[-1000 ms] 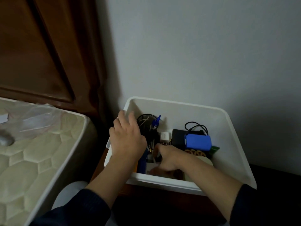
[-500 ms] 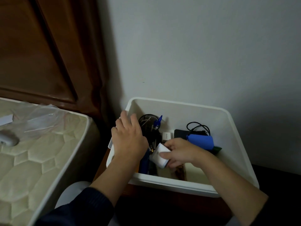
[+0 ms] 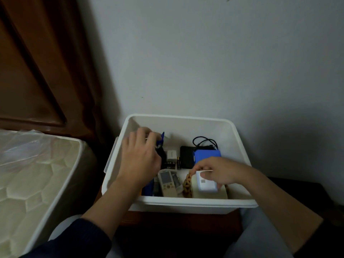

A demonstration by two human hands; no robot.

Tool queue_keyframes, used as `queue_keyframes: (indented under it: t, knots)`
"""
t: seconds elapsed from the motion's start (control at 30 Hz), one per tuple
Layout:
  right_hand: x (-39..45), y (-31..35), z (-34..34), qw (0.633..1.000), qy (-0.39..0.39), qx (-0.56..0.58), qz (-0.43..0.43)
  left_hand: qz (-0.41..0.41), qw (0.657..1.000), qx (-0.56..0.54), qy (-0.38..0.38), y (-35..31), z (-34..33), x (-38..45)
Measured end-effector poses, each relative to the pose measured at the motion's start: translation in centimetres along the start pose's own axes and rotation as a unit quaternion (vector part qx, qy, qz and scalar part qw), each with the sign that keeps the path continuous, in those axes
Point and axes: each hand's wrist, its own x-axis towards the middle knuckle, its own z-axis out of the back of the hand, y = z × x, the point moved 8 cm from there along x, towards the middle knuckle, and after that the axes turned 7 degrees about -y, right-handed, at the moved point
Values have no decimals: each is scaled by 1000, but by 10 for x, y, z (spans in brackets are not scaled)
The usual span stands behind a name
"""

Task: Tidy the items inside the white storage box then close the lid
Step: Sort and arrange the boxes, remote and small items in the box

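Head view, compared with half a second ago: the right hand (image 3: 219, 171) has carried the small white card-like box (image 3: 207, 181) from the middle of the white storage box (image 3: 186, 201) over to its near right part, where it now sits just above a cream rectangular item (image 3: 210, 192). Its fingers are curled round the top edge of that small box, thumb pressed on its face. The left hand (image 3: 138, 157) has shifted a little farther in along the left wall, fingers bent over a dark tangle of cables; whether it actually grips them I cannot tell, as they are blurred. With the right hand out of the way, a beige remote control (image 3: 167, 181) with a grey screen and rows of buttons has come into sight near the front centre.

The storage box stands open against the grey wall, lid not in view, on a dark wooden surface beside a quilted mattress (image 3: 28, 179) wrapped in clear plastic. Inside it, along the back, lie a white plug adapter (image 3: 171, 155), a flat black device (image 3: 186, 157) with a coiled black cable (image 3: 203, 141) behind it, and a blue soft-edged case (image 3: 207, 156) resting against the black device. A blue clip-like piece (image 3: 161, 140) sticks up beside the left fingers. A tan latticed object (image 3: 187, 185) lies between the remote and the cream item. The box is smooth matte plastic with rounded corners and a rolled rim.
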Motion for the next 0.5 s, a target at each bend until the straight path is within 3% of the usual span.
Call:
queue_keyframes:
  t: [0.07, 0.2, 0.37, 0.5]
  knots:
    - [-4, -5, -1, 1000, -1, -22, -8, -31, 992, -62, 106, -18, -22, -4]
    - [-9, -13, 0, 998, -39, -54, 6, 47, 932, -142, 331, -34, -75, -27]
    - [-15, -22, 17, 991, -128, -45, 3, 94, 876, -208, 426, -68, -101, -32]
    - [-32, -1, 51, 959, -267, -17, 90, 137, 815, -234, 512, -94, -113, -41]
